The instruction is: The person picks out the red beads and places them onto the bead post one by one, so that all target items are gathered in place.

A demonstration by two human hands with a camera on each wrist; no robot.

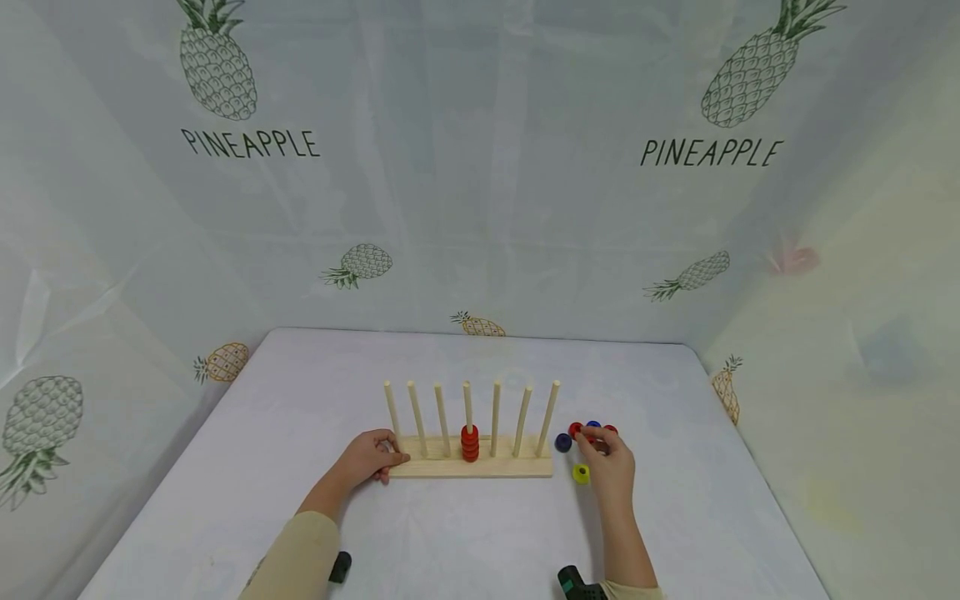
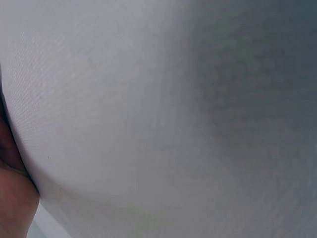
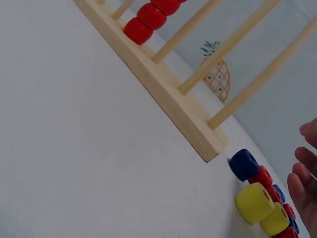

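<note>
Holding wooden rack (image 1: 480,470) at nine o'clock end: left hand (image 1: 369,455), fingers clamped on it. Red beads (image 1: 470,444) stacked on middle peg (image 1: 468,404); other six pegs (image 1: 496,421) bare. Loose beads (image 1: 563,442), three o'clock, not threaded. Right hand (image 1: 612,468) beside them; whether fingers pinch one, cannot tell.

pegged rack (image 1: 471,471) toned pale tan, stacked beads (image 1: 470,444) coloured red, loose beads (image 3: 254,202) coloured yellow, red and blue, tabletop (image 1: 465,533) shown white, grey backdrop (image 1: 480,192) printed with green and orange pineapples (image 1: 217,75)

That peg rack (image 1: 480,470) is smooth, matt wood; beads (image 3: 253,203) beside it look smooth; the sheet (image 1: 465,183) behind it, plasticky, glossy.
</note>
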